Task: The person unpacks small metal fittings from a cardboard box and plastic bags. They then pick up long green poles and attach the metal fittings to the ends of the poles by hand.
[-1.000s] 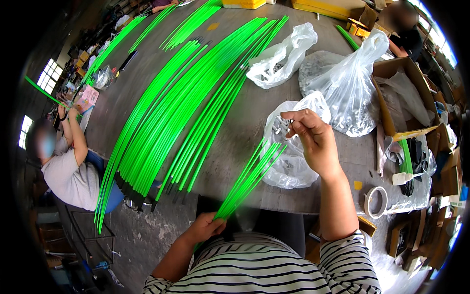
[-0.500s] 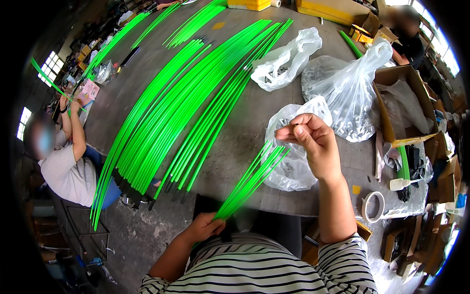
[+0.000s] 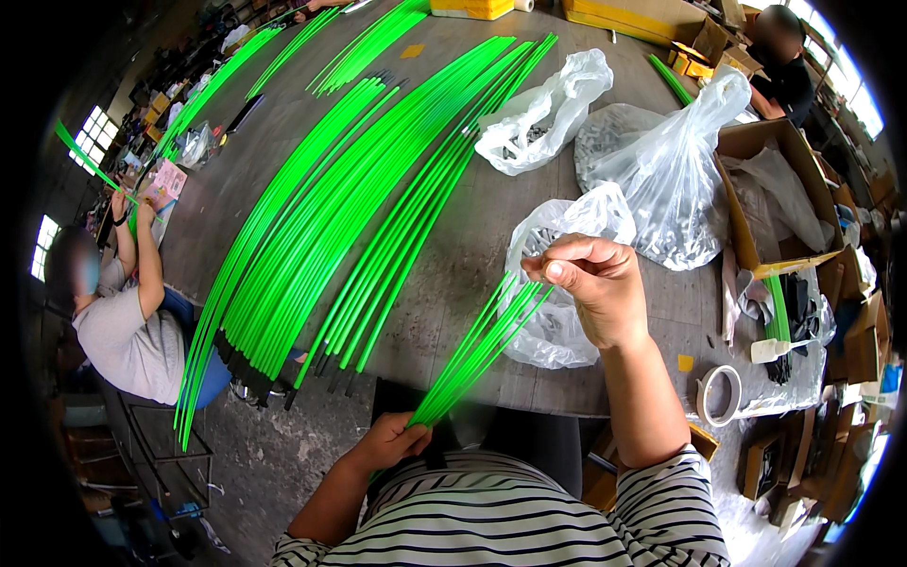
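My left hand (image 3: 392, 441) is closed round the lower end of a small bundle of thin green rods (image 3: 472, 364), held slanting up and away over the table's near edge. At the far tips of that bundle, my right hand (image 3: 595, 279) pinches with thumb and fingers; whatever sits in the pinch is hidden or too small to name. Beneath the right hand lies an open clear plastic bag (image 3: 553, 340) with small grey pieces in it. On the table to the left, many more green rods (image 3: 354, 208) are spread in long rows, some with dark ends.
A second open bag (image 3: 548, 113) and a large full plastic bag (image 3: 661, 189) stand farther back. To their right is a cardboard box (image 3: 779, 198). A tape roll (image 3: 720, 397) lies near the right edge. One person (image 3: 132, 312) sits at the left; another (image 3: 782, 71) is at the far right.
My right hand has come down and slightly left, onto the tips of the held rods, its fingers more curled. The left hand keeps its grip on the bundle.
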`<state>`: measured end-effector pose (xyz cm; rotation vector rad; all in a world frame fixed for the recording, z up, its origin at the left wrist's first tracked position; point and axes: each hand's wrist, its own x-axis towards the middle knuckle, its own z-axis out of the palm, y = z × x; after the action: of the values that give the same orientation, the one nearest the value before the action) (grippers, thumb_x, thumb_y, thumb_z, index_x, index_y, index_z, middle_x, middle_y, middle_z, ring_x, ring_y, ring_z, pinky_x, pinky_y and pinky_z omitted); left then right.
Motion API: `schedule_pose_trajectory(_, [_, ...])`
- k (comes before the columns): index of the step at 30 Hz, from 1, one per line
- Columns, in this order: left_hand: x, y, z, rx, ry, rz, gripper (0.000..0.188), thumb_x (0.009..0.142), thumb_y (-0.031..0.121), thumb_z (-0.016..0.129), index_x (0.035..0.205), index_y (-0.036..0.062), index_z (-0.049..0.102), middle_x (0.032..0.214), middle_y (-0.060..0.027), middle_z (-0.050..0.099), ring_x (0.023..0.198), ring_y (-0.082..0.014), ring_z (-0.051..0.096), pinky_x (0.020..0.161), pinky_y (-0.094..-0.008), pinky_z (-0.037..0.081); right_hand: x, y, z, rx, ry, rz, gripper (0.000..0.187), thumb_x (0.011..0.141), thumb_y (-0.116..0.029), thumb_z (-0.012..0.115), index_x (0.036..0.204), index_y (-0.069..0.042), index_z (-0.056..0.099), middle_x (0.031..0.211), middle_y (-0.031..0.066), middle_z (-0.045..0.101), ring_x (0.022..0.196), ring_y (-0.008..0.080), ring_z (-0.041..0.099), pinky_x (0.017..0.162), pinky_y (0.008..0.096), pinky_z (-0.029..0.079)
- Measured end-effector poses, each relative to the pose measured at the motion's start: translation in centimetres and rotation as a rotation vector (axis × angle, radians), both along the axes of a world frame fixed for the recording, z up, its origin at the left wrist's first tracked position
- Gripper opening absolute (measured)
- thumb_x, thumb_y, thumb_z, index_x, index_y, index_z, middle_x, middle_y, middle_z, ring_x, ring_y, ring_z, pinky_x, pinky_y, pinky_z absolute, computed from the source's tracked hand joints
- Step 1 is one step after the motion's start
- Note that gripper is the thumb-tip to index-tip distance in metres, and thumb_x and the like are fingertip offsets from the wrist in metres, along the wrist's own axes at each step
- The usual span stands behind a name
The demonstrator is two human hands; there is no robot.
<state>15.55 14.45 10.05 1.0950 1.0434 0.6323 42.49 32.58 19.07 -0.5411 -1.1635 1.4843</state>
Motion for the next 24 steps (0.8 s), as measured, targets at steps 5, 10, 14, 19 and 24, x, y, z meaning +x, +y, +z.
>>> schedule_pose_trajectory(5, [0.0, -0.1, 0.1, -0.028, 0.001, 0.011, 0.018, 0.095, 0.014, 0.041, 0.090, 0.0020, 0.053, 0.062, -0.0031, 0.050, 0.050, -0.0069, 0.042, 0.043, -0.0206, 0.032, -0.1, -0.1, -0.1, 0.003, -0.051, 0.004, 0.005, 0.076, -0.001, 0.069, 0.080, 0.002, 0.066, 0.079, 0.0100, 0.065, 0.078, 0.0196, 0.065, 0.076, 0.0327, 0.052])
schedule_pose_trajectory(10, [-0.1, 0.0, 0.1, -0.030, 0.009, 0.010, 0.018, 0.095, 0.015, 0.042, 0.088, 0.0022, 0.053, 0.062, -0.0030, 0.050, 0.050, -0.0075, 0.043, 0.044, -0.0209, 0.032, 0.2, -0.4, 0.1, 0.066, -0.272, 0.000, 0.018, 0.081, -0.012, 0.067, 0.092, 0.003, 0.066, 0.092, 0.0164, 0.066, 0.081, 0.0246, 0.066, 0.081, 0.0379, 0.052])
schedule_pose_trajectory(14, [0.0, -0.2, 0.1, -0.047, 0.022, 0.044, 0.019, 0.095, 0.016, 0.042, 0.085, 0.0025, 0.052, 0.062, -0.0027, 0.050, 0.051, -0.0078, 0.043, 0.044, -0.0206, 0.032, 1.3, 0.3, 1.3, -0.057, -0.040, -0.103, 0.033, 0.088, -0.022, 0.060, 0.104, 0.007, 0.061, 0.095, 0.0184, 0.066, 0.082, 0.0226, 0.066, 0.078, 0.0337, 0.052])
schedule_pose_trajectory(19, [-0.4, -0.4, -0.1, -0.099, -0.051, 0.074, 0.021, 0.095, 0.018, 0.046, 0.080, 0.0042, 0.053, 0.062, -0.0006, 0.051, 0.053, -0.0061, 0.044, 0.045, -0.0198, 0.033, 4.6, 2.1, 1.1, 0.179, -1.035, -0.763, 0.009, 0.071, -0.004, 0.068, 0.079, -0.001, 0.069, 0.072, 0.0162, 0.066, 0.064, 0.0253, 0.066, 0.062, 0.0297, 0.051])
schedule_pose_trajectory(24, [-0.3, -0.3, 0.3, -0.082, -0.017, 0.066, 0.022, 0.095, 0.019, 0.046, 0.081, 0.0041, 0.053, 0.063, -0.0008, 0.052, 0.053, -0.0056, 0.045, 0.046, -0.0200, 0.034, 4.0, 2.7, -2.1, 0.316, -1.531, -0.542, 0.009, 0.064, -0.008, 0.070, 0.071, -0.003, 0.068, 0.072, 0.0146, 0.065, 0.069, 0.0305, 0.063, 0.068, 0.0362, 0.050])
